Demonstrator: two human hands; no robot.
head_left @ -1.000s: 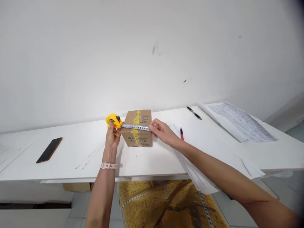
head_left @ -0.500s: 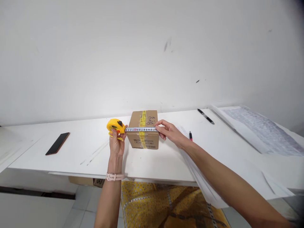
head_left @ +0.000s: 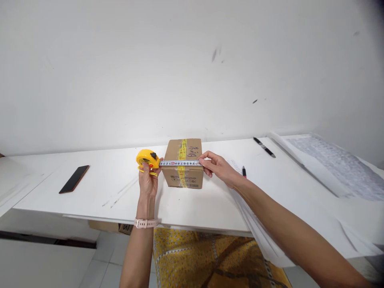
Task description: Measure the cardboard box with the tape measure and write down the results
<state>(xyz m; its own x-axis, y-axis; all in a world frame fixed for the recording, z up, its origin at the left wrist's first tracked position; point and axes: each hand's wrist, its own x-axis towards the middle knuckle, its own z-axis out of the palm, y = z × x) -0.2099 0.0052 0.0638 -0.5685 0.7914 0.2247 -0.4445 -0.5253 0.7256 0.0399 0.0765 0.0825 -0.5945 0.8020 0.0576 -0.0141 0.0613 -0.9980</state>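
A small cardboard box (head_left: 171, 150) with yellow tape down its middle sits on the white table. My left hand (head_left: 147, 178), just left of the box, is closed round a yellow tape measure (head_left: 145, 158) with a yellow wrist strap. Its white blade (head_left: 180, 163) is pulled out across the top of the box near the front edge. At the box's right edge my right hand (head_left: 216, 166) pinches the blade's end between thumb and fingers. The fingertips hide the very tip of the blade.
A dark phone (head_left: 74, 179) lies to the left on the table (head_left: 120, 168). On the right are a black pen (head_left: 264, 147), a second pen (head_left: 244, 171) partly behind my forearm, and sheets of paper (head_left: 294, 208). A white wall (head_left: 180, 72) stands behind.
The whole view has shifted slightly, so everything sits a little further right. Both hands keep the same hold, with the blade still stretched across the box.
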